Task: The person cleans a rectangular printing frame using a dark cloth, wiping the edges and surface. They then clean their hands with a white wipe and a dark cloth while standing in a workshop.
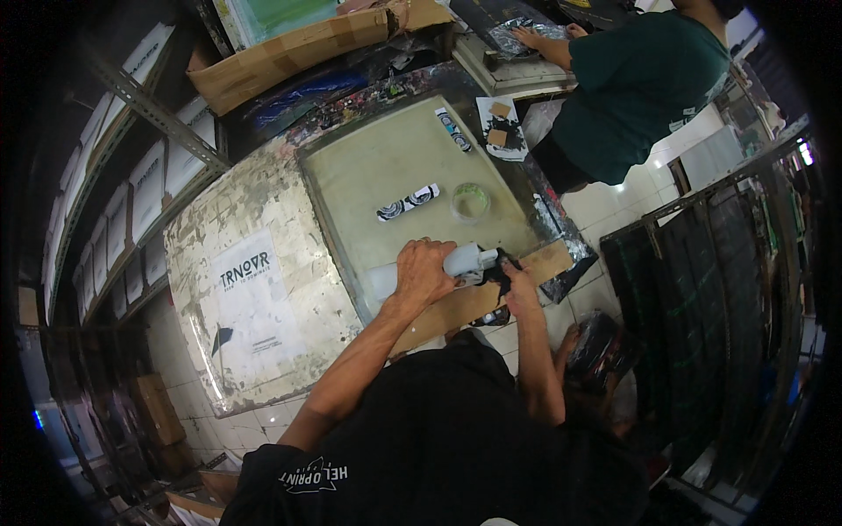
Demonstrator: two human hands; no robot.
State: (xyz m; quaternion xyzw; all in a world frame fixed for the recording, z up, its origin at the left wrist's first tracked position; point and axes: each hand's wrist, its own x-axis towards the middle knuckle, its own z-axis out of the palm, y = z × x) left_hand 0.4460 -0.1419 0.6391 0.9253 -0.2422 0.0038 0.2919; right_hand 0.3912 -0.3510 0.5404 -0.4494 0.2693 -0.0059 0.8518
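Observation:
My left hand is wrapped round a pale grey-white bottle-like cylinder, held nearly level above the near edge of a greenish glass panel. My right hand is closed at the cylinder's narrow right end, gripping a crumpled black cloth-like piece against it. Part of that piece is hidden by the fingers. Beyond my hands, a black-and-white patterned tube and a clear roll of tape lie on the panel. A second patterned tube rests near its far right corner.
A printed white sheet lies on the worn tabletop at left. An ink-smeared white card sits at the panel's right. A co-worker in a green shirt handles clear plastic at the far right. Metal shelving with white packages stands left.

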